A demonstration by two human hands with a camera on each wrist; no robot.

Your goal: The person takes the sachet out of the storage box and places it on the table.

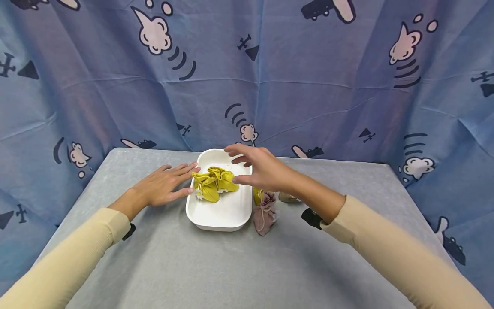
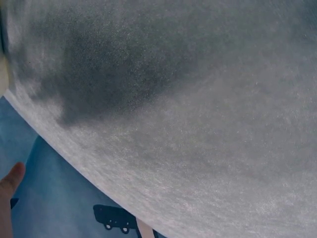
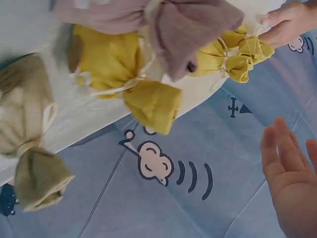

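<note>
Two yellow drawstring pouches (image 1: 216, 183) lie together in a white plastic basin (image 1: 220, 214) in the head view. My left hand (image 1: 164, 184) is at the basin's left side, fingers extended and their tips at the rim. Above the basin's right side, my right hand (image 1: 266, 169) hovers with fingers loosely spread, holding nothing. To the right of the basin lie a mauve pouch (image 1: 264, 216), another yellow pouch (image 3: 111, 59) and a khaki pouch (image 3: 29, 124). My right forearm partly hides the khaki one in the head view.
A grey cloth-covered table (image 1: 185, 266) bears everything. Behind it hangs a blue curtain (image 1: 308, 107) printed with cartoon figures, close along the table's back edge. Dark bands (image 1: 311, 218) are at both wrists, by the beige sleeves.
</note>
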